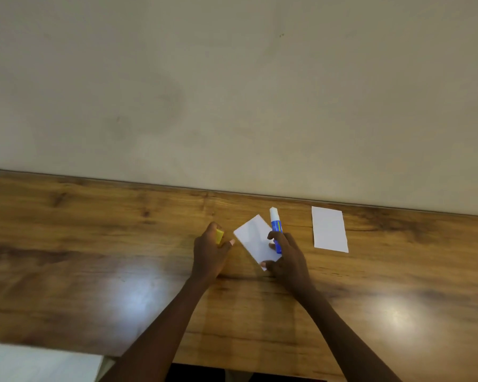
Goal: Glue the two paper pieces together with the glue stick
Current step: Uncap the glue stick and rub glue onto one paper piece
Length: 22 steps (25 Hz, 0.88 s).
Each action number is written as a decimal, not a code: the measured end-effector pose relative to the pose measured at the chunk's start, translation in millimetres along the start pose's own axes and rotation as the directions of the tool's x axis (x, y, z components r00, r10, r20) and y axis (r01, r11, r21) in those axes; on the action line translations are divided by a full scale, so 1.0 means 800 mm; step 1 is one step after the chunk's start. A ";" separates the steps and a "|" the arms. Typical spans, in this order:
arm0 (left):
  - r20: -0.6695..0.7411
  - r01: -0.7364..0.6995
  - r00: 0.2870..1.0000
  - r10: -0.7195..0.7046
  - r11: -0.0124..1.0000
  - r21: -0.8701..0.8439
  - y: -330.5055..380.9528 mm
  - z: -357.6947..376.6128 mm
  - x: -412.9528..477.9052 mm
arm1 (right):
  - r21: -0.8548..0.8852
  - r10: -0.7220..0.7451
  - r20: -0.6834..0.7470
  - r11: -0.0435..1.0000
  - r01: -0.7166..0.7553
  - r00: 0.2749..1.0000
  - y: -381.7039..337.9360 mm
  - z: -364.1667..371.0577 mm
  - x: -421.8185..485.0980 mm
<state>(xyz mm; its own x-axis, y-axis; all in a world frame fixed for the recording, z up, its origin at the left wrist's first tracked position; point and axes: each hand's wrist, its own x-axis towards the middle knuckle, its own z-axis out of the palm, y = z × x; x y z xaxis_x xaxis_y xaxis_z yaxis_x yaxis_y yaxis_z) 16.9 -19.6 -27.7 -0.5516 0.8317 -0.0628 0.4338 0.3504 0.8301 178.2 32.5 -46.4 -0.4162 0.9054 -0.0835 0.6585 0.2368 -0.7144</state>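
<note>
Two hands, right hand (289, 257) gripping glue stick (276, 227), left hand (209, 250) holding yellow cap (219, 236)

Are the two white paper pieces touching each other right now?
Apart. The head view shows bare wooden table between the tilted paper by the hands and the other paper lying to its right.

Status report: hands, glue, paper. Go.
Left hand holds yellow cap. Right hand holds glue stick, uncapped, over near paper. Second paper apart, right. Nothing blocking.
</note>
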 end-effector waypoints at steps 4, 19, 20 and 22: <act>-0.096 0.032 0.995 -0.013 0.979 0.201 -0.018 0.003 -0.009 | 0.043 -0.061 0.118 0.998 0.056 0.991 -0.008 -0.003 -0.029; -0.209 0.015 0.975 0.079 0.910 0.415 -0.079 -0.010 -0.001 | 0.187 -0.099 -0.175 0.973 0.132 0.980 -0.053 0.038 -0.002; -0.214 0.005 0.973 0.087 0.917 0.398 -0.079 -0.010 0.000 | 0.262 -0.058 -0.259 0.957 0.128 0.964 -0.059 0.039 0.000; -0.217 -0.006 0.972 0.095 0.926 0.379 -0.079 -0.010 0.001 | 0.563 0.069 -0.294 0.818 0.115 0.953 -0.070 0.041 0.007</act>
<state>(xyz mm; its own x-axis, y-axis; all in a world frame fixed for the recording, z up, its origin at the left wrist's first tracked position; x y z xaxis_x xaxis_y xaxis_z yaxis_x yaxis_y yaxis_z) -17.0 -44.2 -75.6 -0.6492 0.7480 0.1380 0.6745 0.4824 0.5589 118.5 13.2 -29.8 -0.1672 0.9830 0.0758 0.1376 0.0994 -0.9855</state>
